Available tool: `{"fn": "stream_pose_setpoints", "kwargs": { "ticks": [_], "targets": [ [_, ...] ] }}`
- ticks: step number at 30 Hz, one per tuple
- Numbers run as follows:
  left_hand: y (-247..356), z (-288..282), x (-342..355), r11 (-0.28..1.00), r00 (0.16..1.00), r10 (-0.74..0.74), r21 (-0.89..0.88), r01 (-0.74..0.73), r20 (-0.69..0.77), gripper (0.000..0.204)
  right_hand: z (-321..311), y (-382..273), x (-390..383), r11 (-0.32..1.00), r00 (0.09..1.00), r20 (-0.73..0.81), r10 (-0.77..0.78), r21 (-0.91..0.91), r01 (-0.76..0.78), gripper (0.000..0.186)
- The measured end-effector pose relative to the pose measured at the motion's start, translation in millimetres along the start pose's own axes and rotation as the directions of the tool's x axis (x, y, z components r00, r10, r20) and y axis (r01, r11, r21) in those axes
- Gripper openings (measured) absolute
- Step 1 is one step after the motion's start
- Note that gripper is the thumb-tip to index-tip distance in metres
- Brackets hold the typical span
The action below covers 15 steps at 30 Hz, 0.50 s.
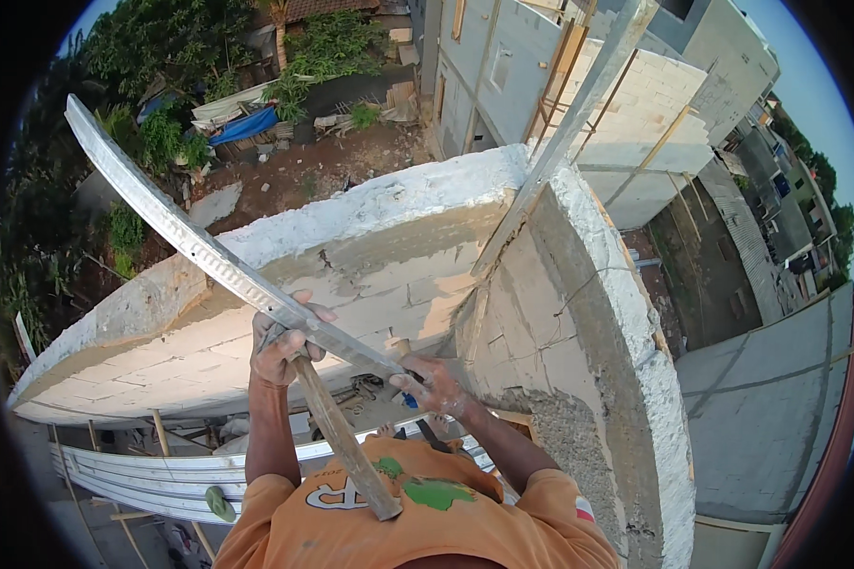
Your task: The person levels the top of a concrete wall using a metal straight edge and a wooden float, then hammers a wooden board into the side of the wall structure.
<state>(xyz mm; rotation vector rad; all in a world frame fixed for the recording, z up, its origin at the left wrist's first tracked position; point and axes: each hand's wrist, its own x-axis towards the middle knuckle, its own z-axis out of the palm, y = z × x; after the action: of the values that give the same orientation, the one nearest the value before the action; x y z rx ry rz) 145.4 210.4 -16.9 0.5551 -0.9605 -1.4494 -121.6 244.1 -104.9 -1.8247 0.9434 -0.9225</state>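
Note:
My left hand is wrapped round a long, pale metal channel and the upper end of a wooden stick, whose lower end lies over my orange shirt. The channel slants from the upper left down to my right hand, which grips it near its lower right end with fingers bent. Both hands are above the inner corner of a block wall, whose top edge is coated white. Whether the stick has a head at its upper end is hidden by my left hand.
An upright metal post rises at the wall corner. The right wall top runs toward me. Stacked metal lengths lie below at left. Beyond the walls are a drop to a yard with a blue tarp, and buildings.

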Motion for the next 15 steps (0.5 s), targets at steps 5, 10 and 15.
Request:
{"fn": "stream_pose_setpoints", "kwargs": {
  "ticks": [5, 10, 15],
  "targets": [
    [19, 1, -14, 0.991, 0.985, -0.002, 0.131, 0.025, -0.173, 0.041, -21, 0, 19, 0.961, 0.991, 0.112, -0.070, -0.259, 0.097, 0.040],
    [41, -14, -46, 0.940, 0.946, 0.169, 0.333, -0.071, -0.277, 0.037, -150, -77, 73, 0.881, 0.734, -0.584, -0.347, -0.472, 0.041, 0.053],
    [50, -22, -81, 0.734, 0.879, 0.316, 0.680, 0.012, -0.357, 0.039, -248, -104, 133, 0.842, 0.500, -0.745, -0.441, -0.536, -0.057, 0.077]
  ]
}}
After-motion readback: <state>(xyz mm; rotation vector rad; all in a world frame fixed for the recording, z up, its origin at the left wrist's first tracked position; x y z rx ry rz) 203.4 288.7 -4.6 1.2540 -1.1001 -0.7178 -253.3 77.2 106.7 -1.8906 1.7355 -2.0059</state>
